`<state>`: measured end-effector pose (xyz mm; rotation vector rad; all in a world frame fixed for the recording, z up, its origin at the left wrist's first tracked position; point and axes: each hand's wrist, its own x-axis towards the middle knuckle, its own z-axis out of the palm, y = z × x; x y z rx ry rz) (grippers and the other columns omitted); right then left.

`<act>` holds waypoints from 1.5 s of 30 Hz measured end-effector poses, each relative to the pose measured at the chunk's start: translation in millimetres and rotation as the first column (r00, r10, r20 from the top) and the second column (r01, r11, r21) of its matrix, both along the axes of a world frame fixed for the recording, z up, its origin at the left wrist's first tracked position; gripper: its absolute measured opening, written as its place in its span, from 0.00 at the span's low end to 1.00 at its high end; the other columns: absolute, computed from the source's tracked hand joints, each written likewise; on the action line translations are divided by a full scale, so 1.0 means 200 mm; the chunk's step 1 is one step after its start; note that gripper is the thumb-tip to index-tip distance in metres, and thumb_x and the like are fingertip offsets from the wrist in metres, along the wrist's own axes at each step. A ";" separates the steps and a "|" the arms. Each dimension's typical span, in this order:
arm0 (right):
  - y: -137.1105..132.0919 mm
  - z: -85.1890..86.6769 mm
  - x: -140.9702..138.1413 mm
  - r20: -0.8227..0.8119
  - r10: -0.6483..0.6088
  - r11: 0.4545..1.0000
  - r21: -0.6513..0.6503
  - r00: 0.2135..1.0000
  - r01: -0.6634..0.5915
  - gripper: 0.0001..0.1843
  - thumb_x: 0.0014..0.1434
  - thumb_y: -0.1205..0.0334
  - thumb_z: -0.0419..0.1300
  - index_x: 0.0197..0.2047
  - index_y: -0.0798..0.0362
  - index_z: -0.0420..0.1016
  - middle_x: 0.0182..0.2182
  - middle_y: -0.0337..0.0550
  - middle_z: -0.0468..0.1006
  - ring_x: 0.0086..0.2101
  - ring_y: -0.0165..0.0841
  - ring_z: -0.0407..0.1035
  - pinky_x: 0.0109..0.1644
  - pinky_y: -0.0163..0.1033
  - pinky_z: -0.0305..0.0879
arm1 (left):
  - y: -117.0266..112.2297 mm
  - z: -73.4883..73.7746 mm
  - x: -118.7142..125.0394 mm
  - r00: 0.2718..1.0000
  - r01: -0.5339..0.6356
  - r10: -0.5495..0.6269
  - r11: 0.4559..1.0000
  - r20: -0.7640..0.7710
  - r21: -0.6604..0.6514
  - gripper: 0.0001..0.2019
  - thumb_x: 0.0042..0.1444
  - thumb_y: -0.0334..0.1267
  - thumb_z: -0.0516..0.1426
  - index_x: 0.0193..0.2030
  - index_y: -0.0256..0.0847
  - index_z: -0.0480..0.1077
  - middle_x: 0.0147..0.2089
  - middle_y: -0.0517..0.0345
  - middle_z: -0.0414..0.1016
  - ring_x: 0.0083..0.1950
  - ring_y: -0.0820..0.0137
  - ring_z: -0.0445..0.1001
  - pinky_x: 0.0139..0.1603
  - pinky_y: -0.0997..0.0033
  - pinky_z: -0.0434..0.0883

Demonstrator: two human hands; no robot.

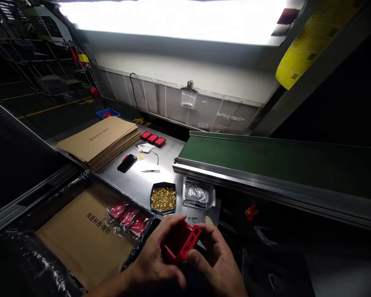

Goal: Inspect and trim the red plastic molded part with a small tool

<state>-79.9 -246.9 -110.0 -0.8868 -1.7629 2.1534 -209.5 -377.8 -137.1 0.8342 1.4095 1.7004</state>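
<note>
Red housing [181,244] sits pinched between your left hand [156,258] and right hand [218,264], both closed on it off the bench [136,181] edge; a slack grip could drop it

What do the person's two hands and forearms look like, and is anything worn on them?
Both hands are bare: no gloves, rings or watch show on the left hand or the right hand. The fingers are uncovered, with short nails. The left forearm is bare as far as the picture's lower edge, with no sleeve in view. The right wrist is cut off by the lower edge, so a sleeve there cannot be judged.
</note>
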 end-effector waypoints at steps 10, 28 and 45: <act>0.00 0.01 -0.02 -0.001 0.046 0.995 0.092 0.999 -0.046 0.35 0.49 0.34 0.69 0.52 0.47 0.72 0.49 0.48 0.79 0.52 0.47 0.71 0.54 0.44 0.70 | -0.04 0.00 -0.01 0.994 -0.039 0.038 0.999 -0.104 -0.008 0.51 0.39 0.71 0.66 0.68 0.51 0.62 0.61 0.46 0.62 0.60 0.49 0.68 0.63 0.54 0.67; -0.03 0.01 -0.05 -0.063 0.006 0.986 0.166 0.998 0.005 0.28 0.52 0.32 0.65 0.42 0.47 0.79 0.40 0.46 0.79 0.44 0.43 0.72 0.46 0.42 0.67 | -0.12 -0.08 0.03 0.993 -0.041 0.046 0.998 -0.109 0.048 0.48 0.44 0.68 0.65 0.70 0.51 0.60 0.59 0.46 0.62 0.57 0.49 0.68 0.59 0.54 0.69; 0.35 -1.32 -0.18 0.655 -0.112 0.633 0.627 0.747 -0.455 0.20 0.64 0.67 0.56 0.59 0.57 0.66 0.53 0.56 0.72 0.45 0.44 0.73 0.48 0.51 0.70 | -0.39 -0.07 0.16 0.807 -0.193 0.267 0.962 0.526 -0.193 0.46 0.37 0.63 0.72 0.64 0.54 0.67 0.53 0.52 0.76 0.53 0.56 0.74 0.55 0.63 0.70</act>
